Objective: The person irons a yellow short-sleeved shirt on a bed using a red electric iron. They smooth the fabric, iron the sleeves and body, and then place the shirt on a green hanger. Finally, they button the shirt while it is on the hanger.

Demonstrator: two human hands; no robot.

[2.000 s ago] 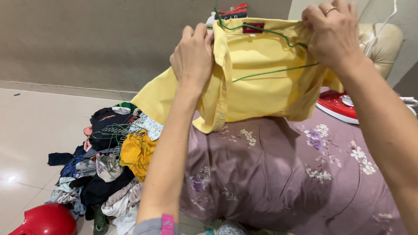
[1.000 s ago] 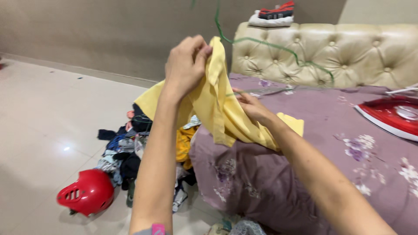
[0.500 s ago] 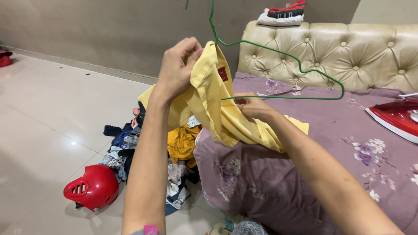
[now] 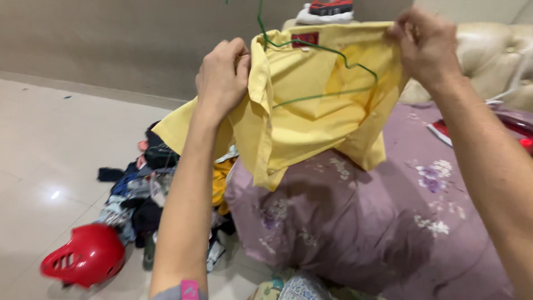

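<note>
Both our arms are up in front of us, forearms rising from the lower edge of view toward the top. Our left hand (image 4: 222,75) shows its back to us, wrist straight, fingers curled and thumb pressed against them in a tight pinch at the upper right of the fist. Our right hand (image 4: 426,45) sits higher and well apart from the left, also knuckles toward us, fingers folded down into a closed grip at its upper left. The right forearm slants down to the right; the left runs almost straight down.
</note>
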